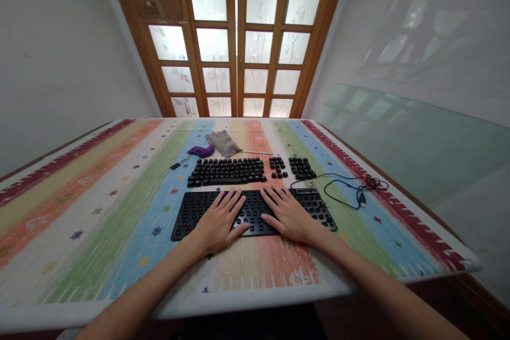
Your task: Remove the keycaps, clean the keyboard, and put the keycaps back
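A black keyboard base [255,207] with its keycaps off lies flat near the table's front edge, bare switch posts showing. Resting on its left-middle part is my left hand [220,221], palm down with fingers spread. My right hand [287,213] lies the same way on the right-middle part, thumb pointing inward. Neither hand grips anything; both cover some of the posts. Just behind the base, loose black keycaps [227,171] sit in keyboard order. Smaller groups, the navigation keycaps [278,164] and number-pad keycaps [302,168], stand to their right.
A grey cloth [223,143] and a purple cloth [201,151] lie behind the keycaps, with a small black tool [175,166] to the left. The keyboard's coiled USB cable [368,185] lies at right. A striped tablecloth [119,212] covers the table; walls flank both sides.
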A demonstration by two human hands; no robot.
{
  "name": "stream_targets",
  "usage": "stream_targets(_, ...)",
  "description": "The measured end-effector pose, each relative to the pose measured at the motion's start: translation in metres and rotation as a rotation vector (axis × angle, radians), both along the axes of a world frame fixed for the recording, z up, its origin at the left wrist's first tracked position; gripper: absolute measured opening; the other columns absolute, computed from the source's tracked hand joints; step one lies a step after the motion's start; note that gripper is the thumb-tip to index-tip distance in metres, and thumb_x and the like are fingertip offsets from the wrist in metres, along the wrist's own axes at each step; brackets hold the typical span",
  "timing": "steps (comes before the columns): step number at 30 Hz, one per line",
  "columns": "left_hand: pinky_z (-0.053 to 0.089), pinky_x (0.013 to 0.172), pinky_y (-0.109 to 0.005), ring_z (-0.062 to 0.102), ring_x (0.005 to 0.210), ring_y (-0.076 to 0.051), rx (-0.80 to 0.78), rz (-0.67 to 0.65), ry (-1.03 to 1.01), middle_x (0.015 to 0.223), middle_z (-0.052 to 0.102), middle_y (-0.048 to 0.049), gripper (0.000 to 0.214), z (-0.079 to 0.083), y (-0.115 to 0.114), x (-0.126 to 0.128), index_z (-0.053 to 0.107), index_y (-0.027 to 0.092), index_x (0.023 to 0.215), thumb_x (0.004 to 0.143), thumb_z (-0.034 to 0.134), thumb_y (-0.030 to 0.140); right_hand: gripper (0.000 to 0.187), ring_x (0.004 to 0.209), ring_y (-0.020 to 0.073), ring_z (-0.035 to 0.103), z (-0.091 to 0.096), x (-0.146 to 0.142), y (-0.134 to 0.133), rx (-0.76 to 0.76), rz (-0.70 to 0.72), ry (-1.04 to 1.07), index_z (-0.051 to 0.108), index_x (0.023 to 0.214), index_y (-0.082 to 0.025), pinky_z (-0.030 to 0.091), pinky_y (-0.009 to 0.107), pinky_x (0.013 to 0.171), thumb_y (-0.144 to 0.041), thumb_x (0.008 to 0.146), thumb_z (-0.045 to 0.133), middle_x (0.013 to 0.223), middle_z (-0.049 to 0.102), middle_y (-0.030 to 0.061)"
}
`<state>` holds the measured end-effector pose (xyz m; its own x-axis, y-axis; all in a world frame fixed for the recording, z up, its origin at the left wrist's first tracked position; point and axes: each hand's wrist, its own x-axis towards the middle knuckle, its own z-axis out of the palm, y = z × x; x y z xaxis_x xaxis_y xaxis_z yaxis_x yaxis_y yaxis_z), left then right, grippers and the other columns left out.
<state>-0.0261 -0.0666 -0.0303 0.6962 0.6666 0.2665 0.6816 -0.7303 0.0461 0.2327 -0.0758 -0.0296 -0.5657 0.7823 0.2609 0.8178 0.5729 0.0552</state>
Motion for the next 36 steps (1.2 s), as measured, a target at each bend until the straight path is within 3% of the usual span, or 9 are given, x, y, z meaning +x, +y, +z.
stream_targets(5,0.019,0.12,-0.048,0.026,0.146,-0.027,-0.123,0.004,-0.041,0.156,0.033,-0.012,0.067,0.007,0.0,-0.001,0.037,0.017,0.148,0.096,0.036,0.06,0.067,0.143,0.0326,0.031,0.0,0.0,0.0,0.003,-0.001,0.009,0.036,0.15,-0.012,0.027,0.054,0.115,-0.055,0.099,0.031,0.154,0.038,0.0156)
stream_targets(8,0.032,0.116,-0.042,0.036,0.142,-0.025,-0.23,0.021,-0.177,0.147,0.048,-0.0106,0.058,0.022,0.012,-0.007,0.048,0.019,0.141,0.097,0.038,0.056,0.066,0.143,0.0318,0.031,-0.001,0.0,0.0,0.012,0.0,0.017,0.035,0.151,-0.013,0.026,0.054,0.115,-0.054,0.099,0.031,0.154,0.038,0.0152)
stream_targets(11,0.039,0.109,-0.039,0.052,0.128,-0.025,-0.239,0.117,-0.404,0.129,0.064,-0.0086,0.045,0.047,0.042,-0.021,0.065,0.02,0.12,0.096,0.039,0.048,0.067,0.143,0.0319,0.032,0.0,0.0,0.0,0.006,0.0,0.014,0.035,0.151,-0.013,0.026,0.054,0.116,-0.056,0.099,0.03,0.154,0.039,0.0153)
stream_targets(14,0.048,0.096,-0.035,0.066,0.099,-0.024,-0.281,0.324,-0.525,0.104,0.074,-0.0049,0.037,0.07,0.085,-0.039,0.072,0.019,0.1,0.09,0.045,0.042,0.068,0.142,0.0319,0.032,0.001,-0.001,0.0,-0.004,-0.009,0.013,0.037,0.15,-0.012,0.025,0.054,0.116,-0.057,0.099,0.03,0.153,0.039,0.0152)
stream_targets(18,0.049,0.091,-0.029,0.067,0.096,-0.022,-0.234,0.565,-0.524,0.099,0.075,-0.0037,0.027,0.085,0.135,-0.059,0.073,0.019,0.095,0.081,0.054,0.032,0.068,0.142,0.0327,0.033,0.002,-0.001,-0.001,-0.011,-0.018,0.011,0.039,0.149,-0.012,0.026,0.054,0.116,-0.057,0.099,0.029,0.153,0.04,0.0155)
stream_targets(20,0.05,0.087,-0.029,0.068,0.094,-0.023,-0.223,0.682,-0.459,0.096,0.076,-0.0043,0.025,0.085,0.151,-0.065,0.074,0.019,0.092,0.079,0.056,0.03,0.067,0.142,0.0327,0.033,0.001,-0.001,-0.001,-0.004,-0.014,0.014,0.038,0.149,-0.012,0.026,0.055,0.116,-0.056,0.099,0.03,0.153,0.039,0.0153)
stream_targets(23,0.051,0.083,-0.029,0.069,0.092,-0.025,-0.228,0.75,-0.421,0.091,0.076,-0.006,0.02,0.079,0.165,-0.07,0.075,0.019,0.084,0.074,0.059,0.026,0.066,0.142,0.0329,0.033,0.0,-0.001,-0.001,0.001,-0.005,0.01,0.037,0.15,-0.013,0.026,0.055,0.115,-0.055,0.099,0.029,0.153,0.039,0.0156)
stream_targets(29,0.05,0.081,-0.031,0.069,0.096,-0.029,-0.259,0.815,-0.374,0.089,0.077,-0.0083,0.017,0.063,0.178,-0.074,0.075,0.02,0.075,0.069,0.06,0.023,0.067,0.142,0.0329,0.033,0.002,-0.001,-0.001,-0.01,-0.008,-0.006,0.037,0.149,-0.011,0.026,0.054,0.115,-0.055,0.099,0.029,0.153,0.039,0.0166)
stream_targets(36,0.049,0.081,-0.03,0.069,0.095,-0.028,-0.273,0.826,-0.357,0.088,0.077,-0.0078,0.012,0.057,0.184,-0.075,0.073,0.02,0.072,0.068,0.064,0.026,0.067,0.142,0.0324,0.034,0.001,-0.001,-0.001,0.003,-0.011,-0.004,0.039,0.149,-0.011,0.026,0.054,0.116,-0.055,0.099,0.029,0.154,0.038,0.0156)
